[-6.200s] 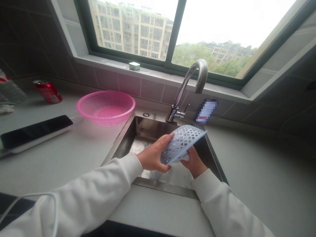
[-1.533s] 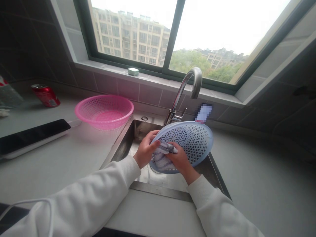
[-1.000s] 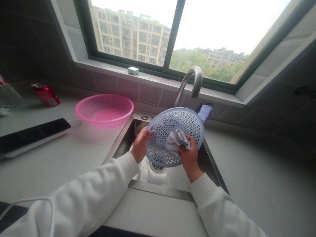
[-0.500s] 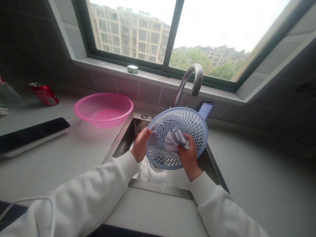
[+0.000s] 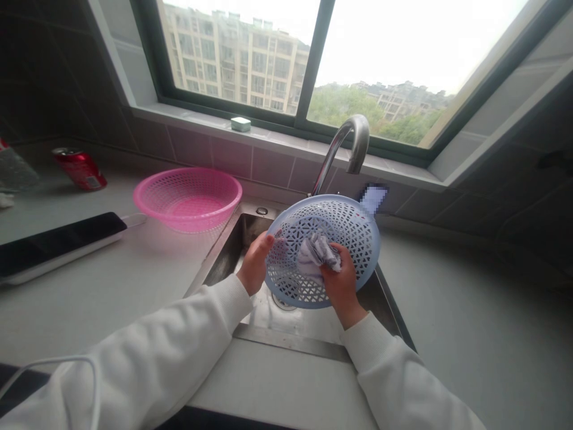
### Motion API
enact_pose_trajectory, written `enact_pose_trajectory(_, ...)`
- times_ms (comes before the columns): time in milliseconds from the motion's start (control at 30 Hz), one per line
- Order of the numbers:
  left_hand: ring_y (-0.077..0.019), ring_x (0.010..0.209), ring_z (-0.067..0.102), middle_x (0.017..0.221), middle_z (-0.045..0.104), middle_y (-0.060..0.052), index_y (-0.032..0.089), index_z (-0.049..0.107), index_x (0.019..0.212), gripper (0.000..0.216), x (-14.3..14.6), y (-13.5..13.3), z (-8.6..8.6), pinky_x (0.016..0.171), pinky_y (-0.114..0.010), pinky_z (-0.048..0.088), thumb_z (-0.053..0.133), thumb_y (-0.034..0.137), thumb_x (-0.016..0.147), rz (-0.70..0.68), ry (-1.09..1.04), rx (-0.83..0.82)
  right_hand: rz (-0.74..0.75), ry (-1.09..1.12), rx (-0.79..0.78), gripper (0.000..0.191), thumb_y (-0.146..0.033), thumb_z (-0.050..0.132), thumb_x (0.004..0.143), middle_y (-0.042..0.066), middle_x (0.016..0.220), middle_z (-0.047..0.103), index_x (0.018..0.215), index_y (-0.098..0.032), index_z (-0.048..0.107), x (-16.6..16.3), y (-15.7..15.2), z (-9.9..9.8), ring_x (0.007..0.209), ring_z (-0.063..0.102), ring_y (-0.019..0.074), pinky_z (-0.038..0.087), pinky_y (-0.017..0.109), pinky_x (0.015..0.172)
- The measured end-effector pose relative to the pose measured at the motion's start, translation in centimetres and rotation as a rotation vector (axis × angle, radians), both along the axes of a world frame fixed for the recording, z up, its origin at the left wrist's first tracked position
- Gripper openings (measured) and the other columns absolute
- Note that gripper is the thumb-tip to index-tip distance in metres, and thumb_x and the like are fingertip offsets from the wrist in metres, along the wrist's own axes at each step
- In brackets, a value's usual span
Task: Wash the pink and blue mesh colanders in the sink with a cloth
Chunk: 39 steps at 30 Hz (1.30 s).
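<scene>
A round blue perforated plastic basket [image 5: 344, 230] stands tilted up over the steel sink, its face towards me. My left hand [image 5: 255, 263] grips its left rim, with the fingertips curled over the edge. My right hand [image 5: 342, 280] is shut on a crumpled grey-and-white cloth [image 5: 316, 254], pressing it against the middle of the basket. The basket hides most of the sink's far right corner and part of the drain [image 5: 278, 303].
The steel sink [image 5: 242, 239] lies below my hands, with a curved chrome faucet [image 5: 344, 143] behind. A pink mesh basket [image 5: 188, 218], a flat black-and-white device [image 5: 58, 242] and a red can [image 5: 79, 168] are on the counter to the left.
Since the earliest frame the blue basket has turned from edge-on to face-on. Over the last second it has tilted slightly, and the cloth has shifted a little under my right hand.
</scene>
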<state>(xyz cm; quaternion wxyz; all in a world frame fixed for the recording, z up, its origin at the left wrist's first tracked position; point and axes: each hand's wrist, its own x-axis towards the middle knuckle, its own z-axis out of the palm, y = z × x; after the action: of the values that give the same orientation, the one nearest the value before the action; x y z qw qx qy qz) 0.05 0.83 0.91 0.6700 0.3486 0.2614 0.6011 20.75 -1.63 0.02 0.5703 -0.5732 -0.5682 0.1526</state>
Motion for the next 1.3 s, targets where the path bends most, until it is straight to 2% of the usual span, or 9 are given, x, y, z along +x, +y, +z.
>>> enact_pose_trajectory(300,-0.0198,0.075,0.067,0.089,0.076,-0.006,0.015,0.075,0.107,0.076,0.06,0.03,-0.21,0.070,-0.032,0.052,0.088,0.073,0.060,-0.042,-0.005,-0.094,0.004,-0.045,0.015,0.042,-0.027,0.067,0.068,0.008,0.107,0.075,0.109,-0.023,0.066,-0.36,-0.52,0.61,0.099,0.069,0.0312,0.054,0.049,0.093)
enact_pose_trajectory(633,-0.0279,0.085,0.074,0.095,0.077,-0.010,0.016,0.072,0.116,0.075,0.06,0.03,-0.66,0.074,-0.038,0.055,0.082,0.073,0.069,-0.113,0.016,-0.108,0.021,-0.064,0.036,0.039,-0.027,0.067,0.070,0.007,0.109,0.075,0.109,-0.024,0.067,-0.50,-0.84,0.82,0.100,0.069,0.0307,0.053,0.049,0.095)
enact_pose_trajectory(867,-0.0304,0.089,0.074,0.098,0.077,-0.011,0.017,0.071,0.120,0.078,0.24,0.01,-0.76,0.075,-0.039,0.055,0.081,0.075,0.069,-0.137,0.014,-0.140,0.009,-0.068,0.035,0.041,-0.027,0.067,0.069,0.008,0.110,0.075,0.110,-0.023,0.067,-0.38,-0.70,0.64,0.101,0.068,0.0312,0.053,0.049,0.095)
enact_pose_trajectory(1300,-0.0267,0.082,0.073,0.096,0.077,-0.011,0.017,0.075,0.115,0.074,0.31,-0.13,-0.63,0.071,-0.037,0.055,0.081,0.074,0.069,-0.134,0.051,-0.147,0.017,-0.080,0.058,0.038,-0.026,0.066,0.071,0.007,0.109,0.076,0.109,-0.025,0.067,-0.43,-0.71,0.49,0.099,0.069,0.0297,0.054,0.048,0.093)
